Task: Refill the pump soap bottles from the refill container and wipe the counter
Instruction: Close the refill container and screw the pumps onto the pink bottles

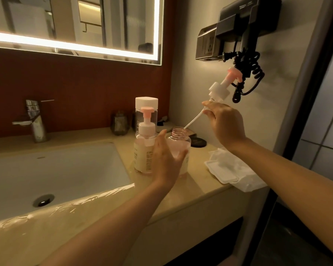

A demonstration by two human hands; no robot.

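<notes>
Pink-topped pump (219, 91) pinched in right hand (227, 125); left hand (166, 162) grips the open bottle (179, 134) mid-frame; best keep the tube (193, 120) above its neck.

The left hand (166, 160) reaches forward on a bare forearm, thumb up, fingers curled round the open bottle (178, 133). The right hand (226, 123) is held higher, up and to the right of the left, wrist bent, fingertips pinching the pump head (219, 91) just below its collar.
</notes>
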